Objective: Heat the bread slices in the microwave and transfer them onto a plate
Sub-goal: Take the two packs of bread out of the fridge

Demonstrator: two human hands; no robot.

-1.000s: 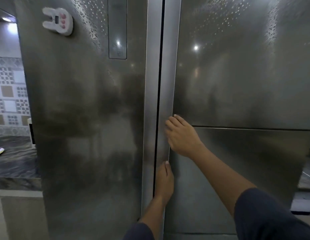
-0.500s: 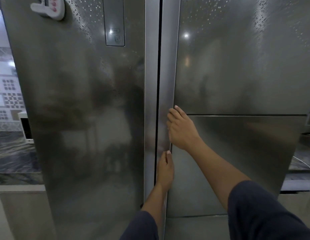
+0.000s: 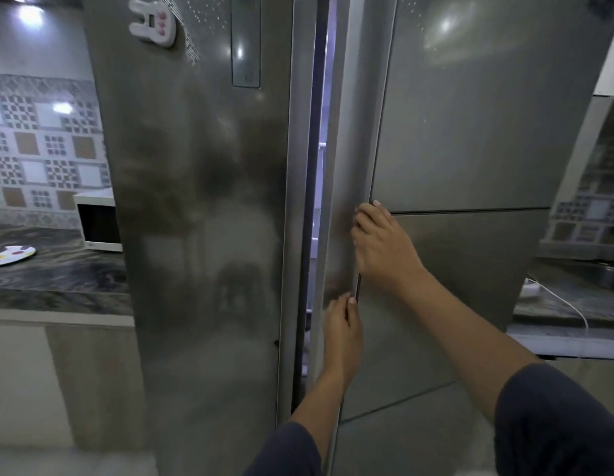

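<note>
A tall steel two-door fridge fills the view. Its right door (image 3: 470,132) stands slightly ajar, and a lit gap (image 3: 322,139) shows between the two doors. My right hand (image 3: 381,245) grips the inner edge of the right door at mid height. Just below it, my left hand (image 3: 343,334) holds the same edge. A white microwave (image 3: 96,221) sits on the dark marble counter (image 3: 58,273) to the left, half hidden by the left door (image 3: 195,201). A white plate (image 3: 10,254) with coloured spots lies on that counter. No bread is visible.
A white rabbit-shaped timer (image 3: 152,22) sticks to the left door beside a control panel (image 3: 245,42). Patterned tiles cover the wall behind the counter. On the right, another counter carries a white cable (image 3: 559,300).
The right fridge door has swung out a little, so a lit gap now shows between the doors. Both hands keep their grip on its edge. The view has shifted right and back.
</note>
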